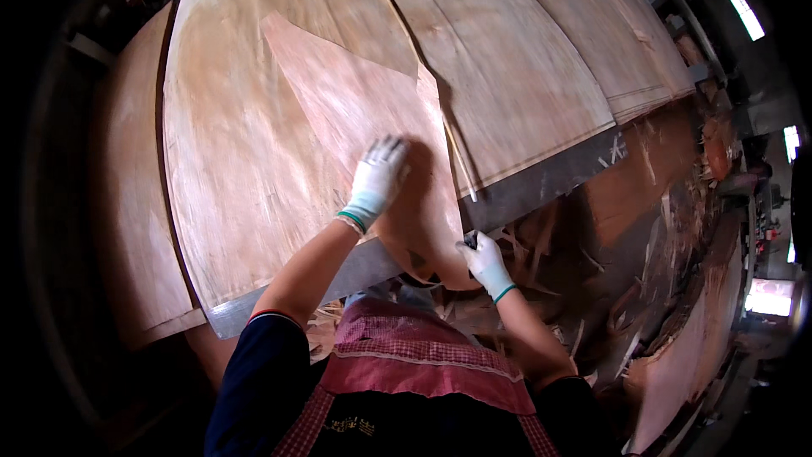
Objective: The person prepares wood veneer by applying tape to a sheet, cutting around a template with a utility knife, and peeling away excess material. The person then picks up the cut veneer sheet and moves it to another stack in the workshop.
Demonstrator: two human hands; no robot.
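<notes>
My left hand (379, 176), in a white glove with a green-edged cuff, lies flat with its fingers out on a loose pinkish sheet of wood veneer (338, 89). That irregular sheet rests on larger pale veneer sheets (228, 178), and its near end hangs down over the front edge toward me. At the right edge of the hanging part, my right hand (485, 261), gloved the same way, is closed round a small black object (470, 239), mostly hidden by the fingers. Just beyond it, a thin wood strip (461, 165) lies along the gap between two large sheets.
A grey metal edge (541, 178) runs along the front of the work surface. Broken veneer scraps (584, 279) litter the floor at the right. More veneer sheets (139, 195) stand at the left, and another reddish sheet (689, 347) lies at the lower right.
</notes>
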